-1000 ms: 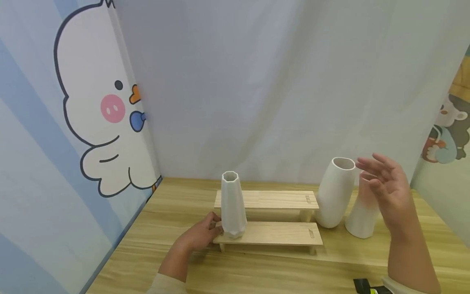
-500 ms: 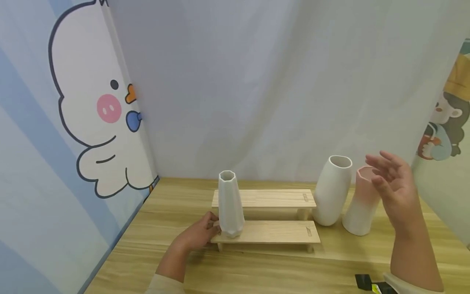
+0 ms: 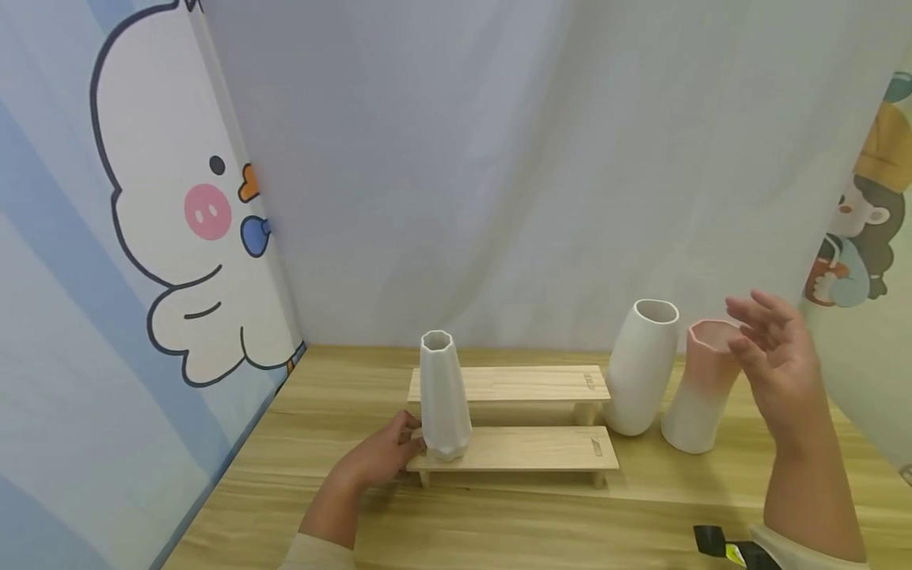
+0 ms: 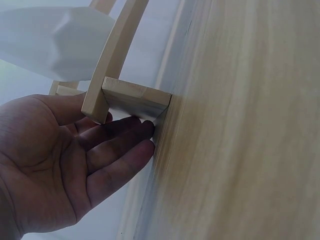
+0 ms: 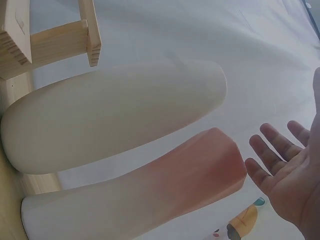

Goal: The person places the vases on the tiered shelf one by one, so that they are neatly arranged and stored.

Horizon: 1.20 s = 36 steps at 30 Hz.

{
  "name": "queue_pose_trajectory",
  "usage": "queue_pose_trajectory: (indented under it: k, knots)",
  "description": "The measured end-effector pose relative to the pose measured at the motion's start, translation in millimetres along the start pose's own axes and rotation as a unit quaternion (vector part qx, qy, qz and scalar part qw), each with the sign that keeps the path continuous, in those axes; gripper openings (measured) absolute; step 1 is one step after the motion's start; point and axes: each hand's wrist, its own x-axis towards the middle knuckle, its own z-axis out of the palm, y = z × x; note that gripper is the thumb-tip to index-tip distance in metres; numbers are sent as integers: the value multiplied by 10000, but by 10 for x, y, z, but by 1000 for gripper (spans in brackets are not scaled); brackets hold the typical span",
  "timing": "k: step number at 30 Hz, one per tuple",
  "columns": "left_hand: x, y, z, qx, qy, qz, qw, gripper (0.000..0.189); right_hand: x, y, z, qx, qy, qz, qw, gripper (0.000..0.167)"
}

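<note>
A white faceted vase (image 3: 445,400) stands upright on the left end of the low front wooden display riser (image 3: 537,449). My left hand (image 3: 381,455) grips that riser's left end. In the left wrist view the thumb of my left hand (image 4: 65,150) lies against the board's end, with the other fingers below it beside the leg. My right hand (image 3: 780,364) is raised with its fingers spread loosely, holding nothing. It is close to the rim of a pink-and-white vase (image 3: 701,388); the right wrist view shows the fingers of my right hand (image 5: 290,170) next to that pink rim.
Behind the front riser is a taller wooden riser (image 3: 527,384). A rounded white vase (image 3: 641,372) stands at its right end, left of the pink-and-white one. A grey curtain (image 3: 456,174) hangs behind the wooden table (image 3: 342,380). A black strap (image 3: 708,541) lies by my right wrist.
My right hand has moved right, away from the pink-and-white vase, uncovering its rim. The left hand keeps its place on the riser. The head view has shifted slightly.
</note>
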Motion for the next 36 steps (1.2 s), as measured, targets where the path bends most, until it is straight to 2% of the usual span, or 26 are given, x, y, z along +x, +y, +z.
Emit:
queue_pose_trajectory:
  k: [8, 11, 13, 24, 30, 36]
  knots:
    - [3, -4, 3, 16, 12, -4, 10000, 28, -10, 6, -75, -590, 339, 338, 9971, 58]
    - [-2, 3, 3, -43, 21, -18, 10000, 27, -14, 24, -99, -992, 378, 443, 9934, 58]
    - [-9, 6, 2, -73, 7, -16, 10000, 28, -17, 38, -112, -1060, 383, 500, 9924, 58]
    - [-20, -6, -5, -84, -91, 29, 9999, 26, -27, 198, -213, -894, 299, 796, 9924, 62]
    - [-28, 7, -7, -102, -66, 26, 9999, 27, -33, 279, -247, -1306, 207, 1009, 9861, 63]
    - [-23, 4, -2, -105, -62, 41, 9999, 27, -24, 302, -251, -1793, -17, 1327, 9748, 66]
